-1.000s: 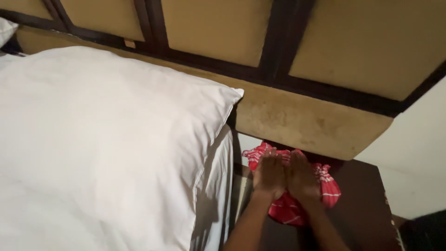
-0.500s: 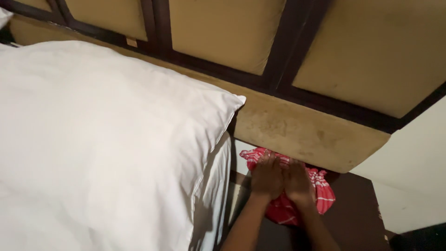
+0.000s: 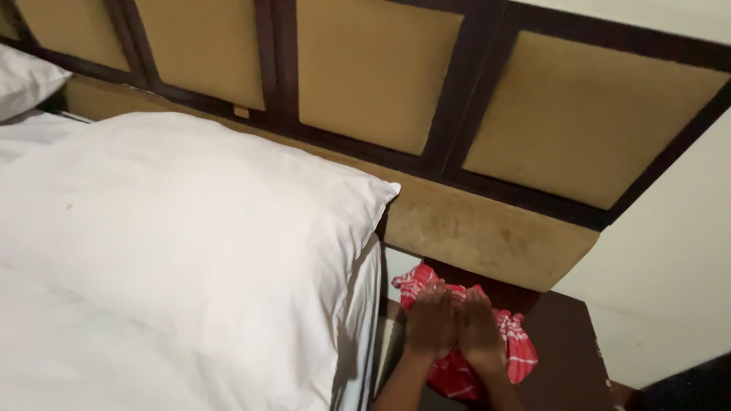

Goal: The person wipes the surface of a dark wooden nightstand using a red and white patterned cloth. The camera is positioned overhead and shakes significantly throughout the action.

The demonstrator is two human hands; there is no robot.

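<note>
Single head view, steeply downward, close over bedside table [image 3: 567, 358] beside pillow [image 3: 190, 251].

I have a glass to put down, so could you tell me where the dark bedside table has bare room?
The dark table is bare right of the red cloth, toward the wall. Both hands, left hand and right hand, crowd the cloth beside the bed.

A dark brown side table [image 3: 563, 358] is seen at the bottom right, just beside the bed [image 3: 68, 365]. A red & white checked cloth [image 3: 512, 350] is spread on the table's top, w/ two hands pressed flat on it. The bed is covered w/ a white sheet. A big white pillow [image 3: 190, 243] is laid on the bed, near the table.
</note>
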